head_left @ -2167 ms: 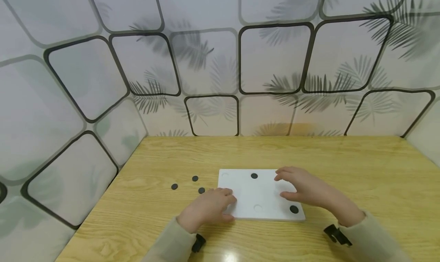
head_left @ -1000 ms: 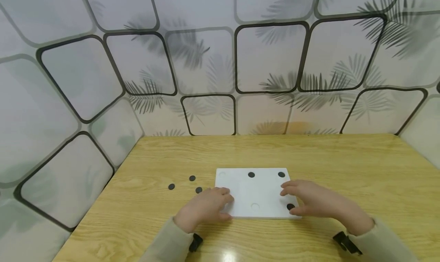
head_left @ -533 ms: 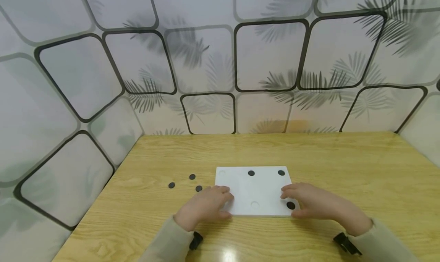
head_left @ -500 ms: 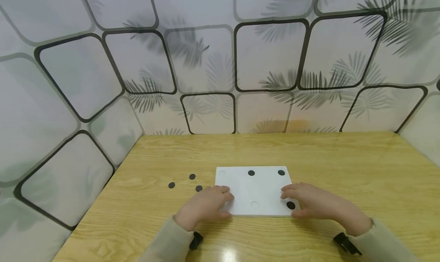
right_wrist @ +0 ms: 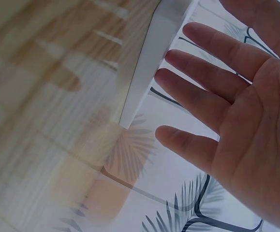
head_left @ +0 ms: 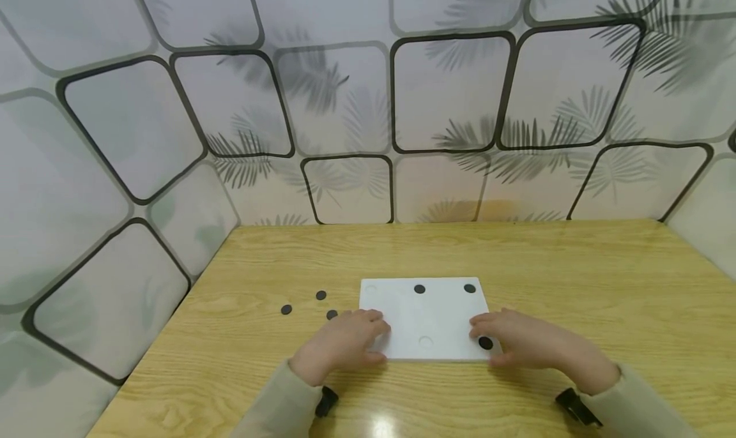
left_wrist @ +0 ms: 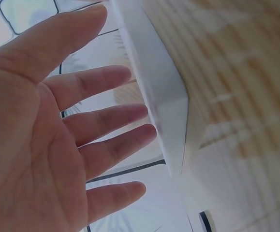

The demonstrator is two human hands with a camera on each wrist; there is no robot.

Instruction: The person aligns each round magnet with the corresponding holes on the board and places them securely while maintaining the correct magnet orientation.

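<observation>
The white board (head_left: 425, 320) lies flat mid-counter (head_left: 575, 278), long axis running 9 to 3 o'clock, with the left hand (head_left: 345, 345) and right hand (head_left: 529, 342) at its near corners, fingers (left_wrist: 106, 118) straight and spread.

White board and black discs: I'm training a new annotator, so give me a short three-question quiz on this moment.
1. How many black discs sit on the white board?
2. True or false: the left hand grips a disc.
3. The loose discs on the table lie: A) left of the board, B) right of it, C) behind it.

Key: 1. Three; the right hand is beside the near one. 2. False; its fingers lie straight at the board's left edge. 3. A.
</observation>
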